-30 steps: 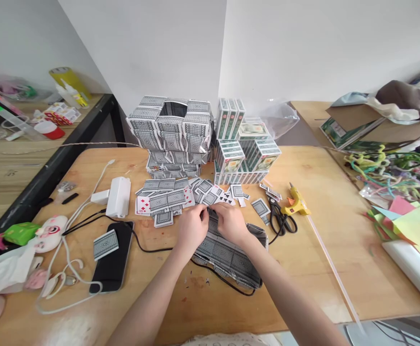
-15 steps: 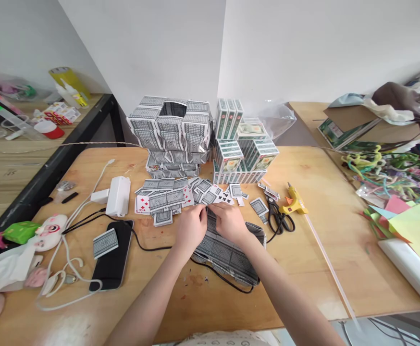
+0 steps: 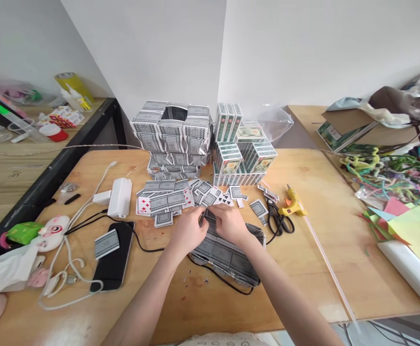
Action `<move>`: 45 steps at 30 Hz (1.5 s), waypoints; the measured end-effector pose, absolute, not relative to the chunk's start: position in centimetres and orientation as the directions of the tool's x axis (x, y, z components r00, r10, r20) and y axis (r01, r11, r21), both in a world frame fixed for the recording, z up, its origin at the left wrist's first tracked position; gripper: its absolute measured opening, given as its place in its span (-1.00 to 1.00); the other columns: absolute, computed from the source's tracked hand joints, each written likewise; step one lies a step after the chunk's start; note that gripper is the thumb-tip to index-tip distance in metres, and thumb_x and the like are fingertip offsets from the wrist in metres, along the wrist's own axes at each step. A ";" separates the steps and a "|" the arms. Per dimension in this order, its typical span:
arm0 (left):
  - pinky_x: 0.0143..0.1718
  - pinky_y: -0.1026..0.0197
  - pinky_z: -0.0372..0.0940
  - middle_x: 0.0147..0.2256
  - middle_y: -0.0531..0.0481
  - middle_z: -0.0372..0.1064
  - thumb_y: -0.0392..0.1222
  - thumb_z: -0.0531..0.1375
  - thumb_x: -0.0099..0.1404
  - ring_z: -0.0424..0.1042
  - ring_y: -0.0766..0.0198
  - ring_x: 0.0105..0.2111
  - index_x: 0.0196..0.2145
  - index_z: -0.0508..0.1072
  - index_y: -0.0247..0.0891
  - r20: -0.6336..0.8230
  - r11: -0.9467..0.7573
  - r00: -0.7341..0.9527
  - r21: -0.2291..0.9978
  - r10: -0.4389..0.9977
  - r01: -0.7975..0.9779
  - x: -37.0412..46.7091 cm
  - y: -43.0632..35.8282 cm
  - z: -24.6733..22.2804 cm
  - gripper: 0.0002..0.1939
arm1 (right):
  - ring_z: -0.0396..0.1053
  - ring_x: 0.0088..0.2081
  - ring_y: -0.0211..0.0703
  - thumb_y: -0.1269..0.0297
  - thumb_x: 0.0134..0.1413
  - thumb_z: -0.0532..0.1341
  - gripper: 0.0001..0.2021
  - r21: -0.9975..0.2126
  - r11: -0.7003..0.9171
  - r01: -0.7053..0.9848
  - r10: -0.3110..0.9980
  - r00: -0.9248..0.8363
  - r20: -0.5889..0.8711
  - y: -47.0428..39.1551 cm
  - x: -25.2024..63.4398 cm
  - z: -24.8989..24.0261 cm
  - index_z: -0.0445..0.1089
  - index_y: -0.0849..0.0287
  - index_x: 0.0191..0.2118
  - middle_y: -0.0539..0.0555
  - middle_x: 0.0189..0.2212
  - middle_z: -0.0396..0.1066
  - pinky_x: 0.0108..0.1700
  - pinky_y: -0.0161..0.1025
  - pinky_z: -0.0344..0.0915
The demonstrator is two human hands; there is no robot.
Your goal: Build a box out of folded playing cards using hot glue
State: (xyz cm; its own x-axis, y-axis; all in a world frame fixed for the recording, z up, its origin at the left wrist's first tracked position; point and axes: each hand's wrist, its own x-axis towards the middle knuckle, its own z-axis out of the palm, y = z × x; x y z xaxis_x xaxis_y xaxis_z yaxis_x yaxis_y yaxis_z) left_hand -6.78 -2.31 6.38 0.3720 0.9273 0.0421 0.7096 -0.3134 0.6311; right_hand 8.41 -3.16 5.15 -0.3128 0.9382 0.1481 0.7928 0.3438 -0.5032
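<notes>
A long box-like piece built of playing cards [image 3: 228, 254] lies on the table in front of me, its patterned grey backs showing. My left hand [image 3: 190, 230] is closed at its far left end, the fingers pinched on the edge there. Beside it my right hand [image 3: 229, 222] is closed on the same end, thumb and fingertips pressed to the cards. The fingertips of both hands are partly hidden. Just beyond them lies a spread of loose playing cards [image 3: 166, 201], some face up. A larger structure of joined cards [image 3: 174, 134] stands behind.
Boxed card decks [image 3: 231, 163] are stacked at the back. To the right lie black scissors [image 3: 280, 220] and a yellow glue gun [image 3: 292, 205] with a long glue stick. A phone [image 3: 114, 262], white charger [image 3: 119, 198] and cables lie left. A black cord [image 3: 224, 278] runs around the card piece.
My left hand has shifted slightly left and down, and a dark gap shows by its fingertips. The right hand stays nearly in place. The view has tilted a little.
</notes>
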 end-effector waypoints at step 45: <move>-0.02 0.19 0.28 -0.10 -0.09 0.39 -0.38 0.05 0.09 0.40 0.29 -0.13 -0.11 0.36 -0.29 -0.077 0.031 0.177 0.968 0.981 0.250 -6.9 -3.1 5.2 -0.63 | 0.42 -0.22 -0.11 0.26 0.01 0.13 -0.80 -0.657 -0.103 0.747 0.991 0.133 -0.004 -7.9 15.1 4.8 0.44 0.14 -0.25 0.08 -0.27 0.47 -0.13 -0.17 0.32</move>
